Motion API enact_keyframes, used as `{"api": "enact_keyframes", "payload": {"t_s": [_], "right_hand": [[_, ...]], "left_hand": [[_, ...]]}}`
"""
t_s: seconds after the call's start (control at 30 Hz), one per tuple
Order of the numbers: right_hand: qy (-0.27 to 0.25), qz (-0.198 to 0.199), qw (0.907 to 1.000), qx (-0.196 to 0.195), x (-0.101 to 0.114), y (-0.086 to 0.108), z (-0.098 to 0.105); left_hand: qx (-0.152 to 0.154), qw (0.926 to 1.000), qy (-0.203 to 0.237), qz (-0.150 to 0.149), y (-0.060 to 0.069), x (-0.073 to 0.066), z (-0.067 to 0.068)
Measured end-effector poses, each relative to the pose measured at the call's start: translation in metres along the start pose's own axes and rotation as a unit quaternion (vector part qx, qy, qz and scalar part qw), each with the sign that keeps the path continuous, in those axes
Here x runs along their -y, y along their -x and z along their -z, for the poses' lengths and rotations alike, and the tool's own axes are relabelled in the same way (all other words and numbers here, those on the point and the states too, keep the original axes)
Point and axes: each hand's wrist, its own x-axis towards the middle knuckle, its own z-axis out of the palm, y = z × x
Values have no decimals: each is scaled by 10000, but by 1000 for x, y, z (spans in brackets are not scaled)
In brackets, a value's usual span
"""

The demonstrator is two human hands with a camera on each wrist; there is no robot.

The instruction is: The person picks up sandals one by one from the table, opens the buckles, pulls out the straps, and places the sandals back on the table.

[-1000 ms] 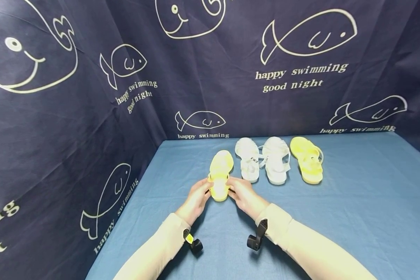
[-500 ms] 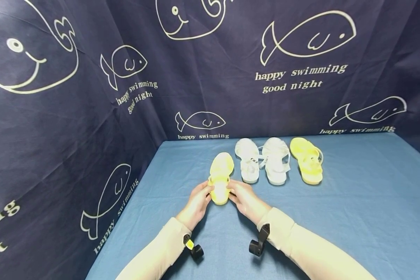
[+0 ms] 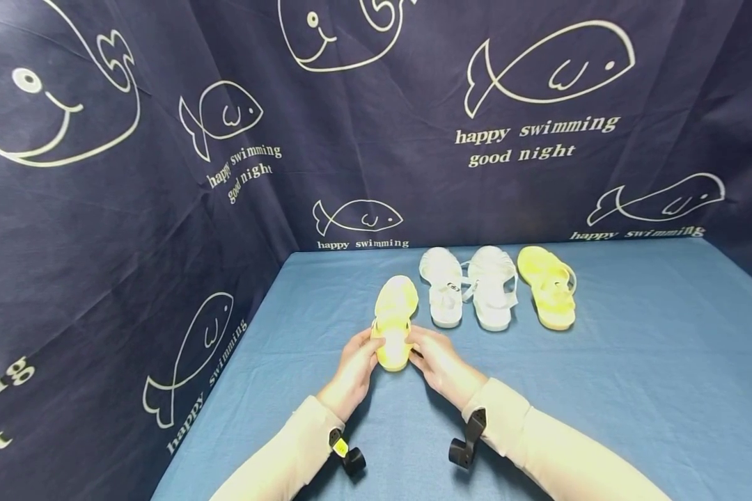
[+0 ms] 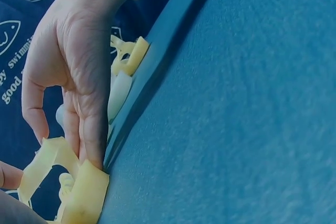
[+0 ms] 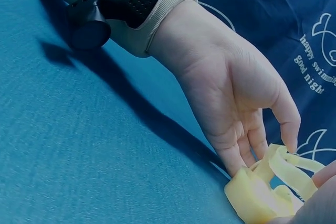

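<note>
A yellow sandal (image 3: 396,299) lies on the blue cloth, toe end away from me, heel end towards me. My left hand (image 3: 354,365) grips its left side near the heel, and my right hand (image 3: 441,363) grips the right side. In the right wrist view, the left hand (image 5: 226,82) has its thumb bent to the sandal's strap (image 5: 291,174), with fingertips low beside the sole. The left wrist view has the right hand (image 4: 79,61) pinching the heel part of the sandal (image 4: 86,192) between thumb and fingers.
Two white sandals, one (image 3: 443,275) on the left and one (image 3: 491,282) on the right, stand side by side right of the held sandal. Farther right is another yellow sandal (image 3: 546,285). A dark fish-print curtain (image 3: 376,160) hangs behind and along the left.
Both hands have drawn the yellow sandal slightly towards me, keeping hold of it. The other sandals have stayed put.
</note>
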Motion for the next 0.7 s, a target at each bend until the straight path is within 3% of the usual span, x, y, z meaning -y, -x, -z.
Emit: {"api": "enact_keyframes", "payload": {"t_s": [0.33, 0.7], "right_hand": [[-86, 8, 9999, 67, -4, 9, 5], [-63, -28, 9999, -117, -6, 16, 3]], "left_hand": [[-5, 10000, -63, 2, 13, -1, -3], [-118, 9999, -80, -23, 24, 1, -7]]}}
